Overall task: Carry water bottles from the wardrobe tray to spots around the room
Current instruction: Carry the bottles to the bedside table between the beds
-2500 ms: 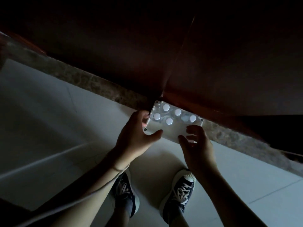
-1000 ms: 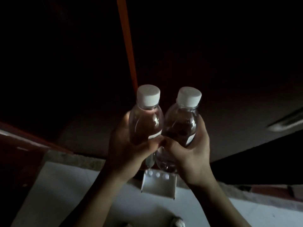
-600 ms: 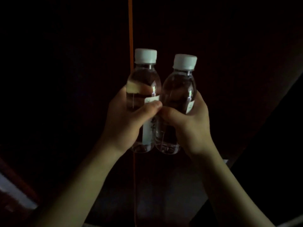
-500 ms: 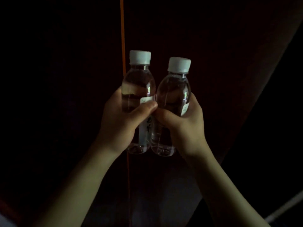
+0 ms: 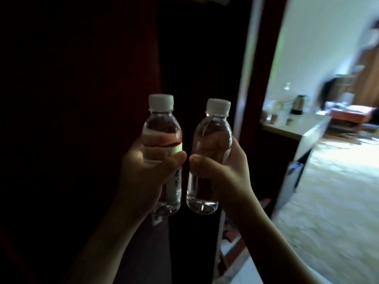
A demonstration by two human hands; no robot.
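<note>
Clear plastic fills both hands: the left hand is wrapped closed around the middle of a small transparent water bottle with a white screw cap and a pale label, thumb pressed across the label. The right hand is closed in the same way around a second clear white-capped water bottle, thumb across its front. Both bottles stand upright at chest height, just beside each other with a narrow gap between them; the two thumb tips nearly meet. Behind them is a dark reddish-brown wooden panel. To the right, past a pale vertical frame edge, a bright room shows, blurred: a white counter carrying a metal electric kettle and some small items too blurred to identify, with light floor beyond.
</note>
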